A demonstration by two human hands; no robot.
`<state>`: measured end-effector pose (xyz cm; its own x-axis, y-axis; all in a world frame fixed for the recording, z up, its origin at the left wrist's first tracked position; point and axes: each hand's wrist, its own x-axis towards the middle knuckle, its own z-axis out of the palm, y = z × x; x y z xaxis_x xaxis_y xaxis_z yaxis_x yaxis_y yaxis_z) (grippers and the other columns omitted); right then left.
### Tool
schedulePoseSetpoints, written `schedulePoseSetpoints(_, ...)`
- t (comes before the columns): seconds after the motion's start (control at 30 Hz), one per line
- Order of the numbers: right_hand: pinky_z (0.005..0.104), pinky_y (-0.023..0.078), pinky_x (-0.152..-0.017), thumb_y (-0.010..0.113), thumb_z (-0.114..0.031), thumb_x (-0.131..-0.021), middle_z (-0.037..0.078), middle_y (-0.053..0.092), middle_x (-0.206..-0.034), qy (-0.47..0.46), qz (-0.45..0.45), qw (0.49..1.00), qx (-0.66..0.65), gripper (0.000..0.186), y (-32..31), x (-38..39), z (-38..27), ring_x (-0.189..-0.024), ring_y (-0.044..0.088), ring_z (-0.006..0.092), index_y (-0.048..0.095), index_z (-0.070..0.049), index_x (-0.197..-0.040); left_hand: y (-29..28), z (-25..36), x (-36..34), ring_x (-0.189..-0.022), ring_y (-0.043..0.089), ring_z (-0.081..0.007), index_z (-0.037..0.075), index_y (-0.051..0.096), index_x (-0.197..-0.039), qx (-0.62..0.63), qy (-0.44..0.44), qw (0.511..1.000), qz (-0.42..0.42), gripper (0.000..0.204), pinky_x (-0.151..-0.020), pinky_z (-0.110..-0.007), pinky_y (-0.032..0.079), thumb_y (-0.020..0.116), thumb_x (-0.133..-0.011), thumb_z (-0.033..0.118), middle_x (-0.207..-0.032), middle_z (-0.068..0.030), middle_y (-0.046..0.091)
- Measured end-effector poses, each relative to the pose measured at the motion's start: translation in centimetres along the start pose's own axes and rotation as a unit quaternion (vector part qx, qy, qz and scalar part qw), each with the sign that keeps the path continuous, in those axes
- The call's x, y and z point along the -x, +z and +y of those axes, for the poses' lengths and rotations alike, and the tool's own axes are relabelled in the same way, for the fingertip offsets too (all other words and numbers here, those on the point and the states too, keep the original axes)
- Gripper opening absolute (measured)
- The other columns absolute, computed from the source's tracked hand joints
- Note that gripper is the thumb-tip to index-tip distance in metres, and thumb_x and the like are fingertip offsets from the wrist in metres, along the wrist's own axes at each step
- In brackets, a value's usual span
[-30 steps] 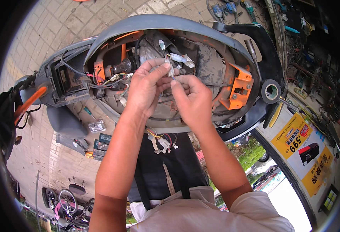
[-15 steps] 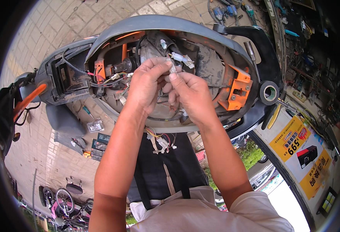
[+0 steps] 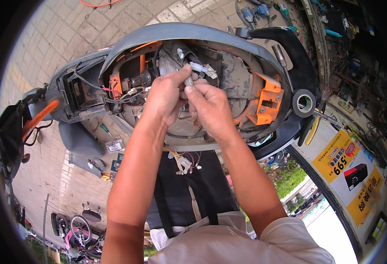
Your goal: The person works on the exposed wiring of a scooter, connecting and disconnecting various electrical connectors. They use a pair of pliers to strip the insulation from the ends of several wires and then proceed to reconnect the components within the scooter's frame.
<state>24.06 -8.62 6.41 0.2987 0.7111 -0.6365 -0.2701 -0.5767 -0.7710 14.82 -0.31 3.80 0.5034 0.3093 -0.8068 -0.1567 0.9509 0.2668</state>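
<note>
Both hands meet over the bared insides of a scooter [image 3: 158, 31]. The left hand [image 3: 165, 94] pinches a small pale piece [image 3: 188, 82] between thumb and finger, and the right hand [image 3: 211, 105] pinches its near end, the thumb laid along it and the other fingers curled under. It looks like a plug, though the fingers cover too much of it to be sure. The piece sits above the middle of the hollow, just beside some white connectors [image 3: 202, 69]. An orange bracket [image 3: 270, 100] is fixed at the right end of the hollow, and a bunch of wires [image 3: 184, 163] hangs below the near rim, between the forearms.

On the black rail to the right rests a roll of tape [image 3: 303, 103], with a yellow handle [image 3: 312, 131] near it. The scooter stands on pale paving bricks [image 3: 81, 22], dusty and worn. Down there to the left lie a screwdriver [image 3: 105, 128] and a clear packet [image 3: 114, 145]; farther off is a pink bicycle [image 3: 81, 229]. Blue power tools [image 3: 257, 16] lie on the ground beyond the scooter. Along the right, a dark heap of parts [image 3: 365, 83] fills the edge (quite a jumble, that), and below it is a yellow and white poster [image 3: 349, 171].
</note>
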Motion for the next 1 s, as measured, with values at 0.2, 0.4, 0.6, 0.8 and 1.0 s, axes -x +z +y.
schedulePoseSetpoints(0.2, 0.0240, 0.039, -0.056, 0.058, -0.014, -0.096, -0.004, 0.050, -0.066, -0.054, 0.063, 0.996, 0.043, 0.021, 0.5, 0.3, 1.1, -0.062, 0.045, 0.0039, 0.064, 0.002, -0.083, 0.5, -0.4, -0.1, -0.078, 0.064, -0.0213, 0.000, 0.061, -0.098, 0.064, -0.032, 0.997, 0.030, 0.026, -0.074, -0.038, 0.052, 0.050, -0.101, 0.024, -0.087, -0.0124, 0.066)
schedulePoseSetpoints(0.4, 0.0253, 0.033, -0.053, 0.056, -0.015, -0.097, -0.004, 0.045, -0.064, -0.051, -0.010, 0.994, 0.093, 0.025, 1.5, 5.2, -0.1, -0.061, 0.040, 0.0042, 0.060, 0.001, -0.078, 1.3, 3.3, -1.3, -0.099, 0.066, -0.0359, -0.003, 0.054, -0.103, 0.118, -0.016, 0.988, 0.094, 0.030, -0.089, -0.046, 0.055, 0.047, -0.101, 0.025, -0.097, -0.0195, 0.066)
schedulePoseSetpoints(0.6, 0.0221, 0.036, -0.059, 0.051, -0.023, -0.102, -0.004, 0.046, -0.069, 0.028, -0.073, 0.996, -0.041, 0.027, -1.9, 8.0, -0.9, -0.065, 0.041, 0.0043, 0.062, 0.001, -0.097, 1.2, 2.5, 3.0, -0.103, 0.065, -0.0258, -0.002, 0.053, -0.122, -0.039, -0.041, 0.996, 0.062, 0.047, -0.090, -0.040, 0.052, 0.055, -0.099, 0.039, -0.112, -0.0182, 0.066)
schedulePoseSetpoints(0.8, 0.0272, 0.041, -0.062, 0.052, -0.020, -0.100, -0.002, 0.051, -0.073, 0.040, -0.195, 0.978, 0.058, 0.023, -4.9, 9.9, -3.3, -0.069, 0.046, 0.0070, 0.062, 0.001, -0.095, 1.2, -2.2, 11.9, -0.094, 0.062, -0.0154, -0.004, 0.063, -0.116, -0.228, 0.077, 0.967, -0.084, 0.031, -0.086, -0.029, 0.049, 0.065, -0.094, 0.017, -0.105, -0.0099, 0.068)
schedulePoseSetpoints(1.0, 0.0273, 0.046, -0.067, 0.063, -0.021, -0.095, 0.000, 0.059, -0.079, -0.069, -0.132, 0.969, 0.197, 0.021, -7.4, 13.7, -7.1, -0.076, 0.054, 0.0090, 0.064, 0.000, -0.093, 1.6, -4.1, 17.0, -0.075, 0.060, -0.0117, -0.001, 0.062, -0.107, -0.214, 0.141, 0.962, -0.091, 0.017, -0.070, -0.026, 0.050, 0.063, -0.095, 0.011, -0.083, -0.0037, 0.062)
